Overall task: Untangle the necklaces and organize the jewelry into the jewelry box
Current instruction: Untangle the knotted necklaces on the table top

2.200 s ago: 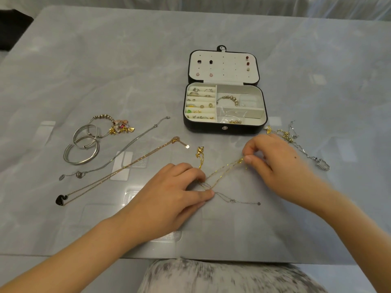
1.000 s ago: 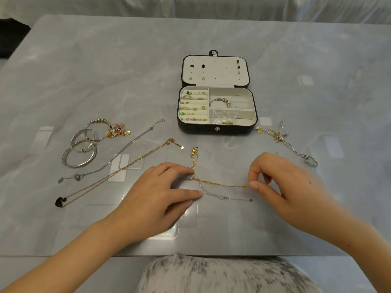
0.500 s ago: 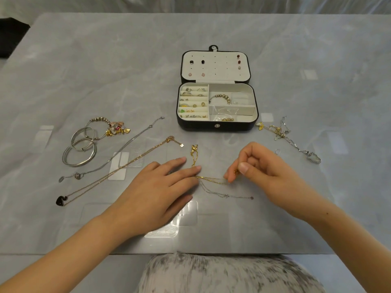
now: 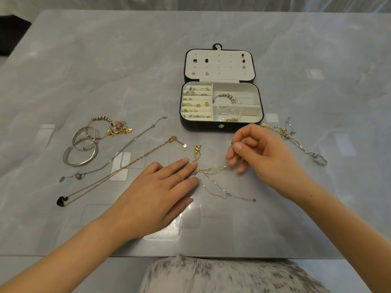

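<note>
Two hands over table point(image 4: 127, 70). Left hand point(image 4: 160, 191) flat, fingers straight, slightly spread, tips pressing gold chain point(image 4: 213, 169) and silver chain point(image 4: 220, 191) where they cross. Right hand point(image 4: 260, 157), at 3 o'clock of crossing, pinches gold chain between thumb and forefinger. Open jewelry box point(image 4: 201, 125) at 12 o'clock; bangles point(image 4: 80, 163) at 9 o'clock.

Lighting is found even, moderately bright and diffuse. Pale rectangular reflections are noted on the glossy table point(image 4: 127, 60), the brightest just beside the left hand point(image 4: 152, 195). Faint, soft shadows are cast beneath it and the right hand point(image 4: 260, 157). The gold necklace point(image 4: 213, 169) is resolved sharply at centre. The patterned fabric point(image 4: 232, 275) at the lower edge is blurred. The table's edges are bowed by wide-angle distortion.
</note>
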`<state>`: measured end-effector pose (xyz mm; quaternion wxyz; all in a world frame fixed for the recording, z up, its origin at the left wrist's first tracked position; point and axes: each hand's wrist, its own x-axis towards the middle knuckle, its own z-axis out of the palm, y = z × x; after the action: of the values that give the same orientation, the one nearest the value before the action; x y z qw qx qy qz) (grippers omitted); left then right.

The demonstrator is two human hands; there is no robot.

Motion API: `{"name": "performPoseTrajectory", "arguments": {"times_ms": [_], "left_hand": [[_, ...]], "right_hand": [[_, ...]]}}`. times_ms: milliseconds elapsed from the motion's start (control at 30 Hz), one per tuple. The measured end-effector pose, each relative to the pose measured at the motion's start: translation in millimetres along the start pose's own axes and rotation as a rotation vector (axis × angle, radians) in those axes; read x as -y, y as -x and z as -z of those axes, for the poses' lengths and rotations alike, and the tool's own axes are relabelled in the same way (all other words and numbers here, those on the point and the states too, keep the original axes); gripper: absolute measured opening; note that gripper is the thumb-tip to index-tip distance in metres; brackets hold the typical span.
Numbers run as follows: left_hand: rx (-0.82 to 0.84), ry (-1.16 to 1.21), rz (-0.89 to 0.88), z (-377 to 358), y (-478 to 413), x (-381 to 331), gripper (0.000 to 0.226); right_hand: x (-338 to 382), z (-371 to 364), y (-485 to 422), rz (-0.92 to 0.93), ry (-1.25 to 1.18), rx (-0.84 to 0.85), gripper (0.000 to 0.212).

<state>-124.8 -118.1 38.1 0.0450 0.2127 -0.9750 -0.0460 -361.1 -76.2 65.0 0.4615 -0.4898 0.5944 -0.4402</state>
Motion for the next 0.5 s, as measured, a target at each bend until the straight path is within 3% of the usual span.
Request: {"name": "performPoseTrajectory", "arguments": {"times_ms": [200,500], "left_hand": [[-0.004,-0.011,0.014,1.1,-0.7,-1.1,0.037],[-0.003,0.024,0.037,0.5,-1.5,-0.6,0.039]], "right_hand": [[-1.8,-2.7,-3.4,-0.017,0.052,-0.133,0.020],[7.9,-3.4,0.5,-0.038,0.035,-0.172,0.018]]}}
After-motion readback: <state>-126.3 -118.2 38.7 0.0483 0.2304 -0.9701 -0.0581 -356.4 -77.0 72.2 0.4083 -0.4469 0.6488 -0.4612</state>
